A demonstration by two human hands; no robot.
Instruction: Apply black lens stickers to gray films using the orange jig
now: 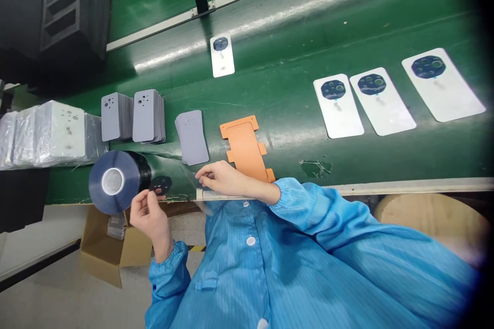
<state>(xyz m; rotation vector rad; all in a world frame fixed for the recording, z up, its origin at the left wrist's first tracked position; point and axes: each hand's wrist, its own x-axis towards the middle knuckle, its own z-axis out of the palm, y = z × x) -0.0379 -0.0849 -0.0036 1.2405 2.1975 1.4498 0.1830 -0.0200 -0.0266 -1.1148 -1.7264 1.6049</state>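
Observation:
My left hand (151, 218) is closed in a pinch at the lower edge of a dark round sticker with holes (161, 184), right beside a large roll of film (99, 177) with a white core. My right hand (222, 178) reaches across my body, its thumb and fingers closed on a clear film strip (190, 174) that is hard to see against the green. Under and beyond my right wrist lies an orange jig plate (246, 149) with side tabs. A small fanned stack of grey phone-back-shaped sheets (194, 138) is just past my right fingertips.
Two taller stacks of grey sheets (145, 115) and wrapped packs (57, 133) stand at left. Several white panels with dark camera stickers (343, 113) lie on the green belt (278, 87). Black trays (77, 15) rise at upper left; a cardboard box (135, 252) sits below the edge.

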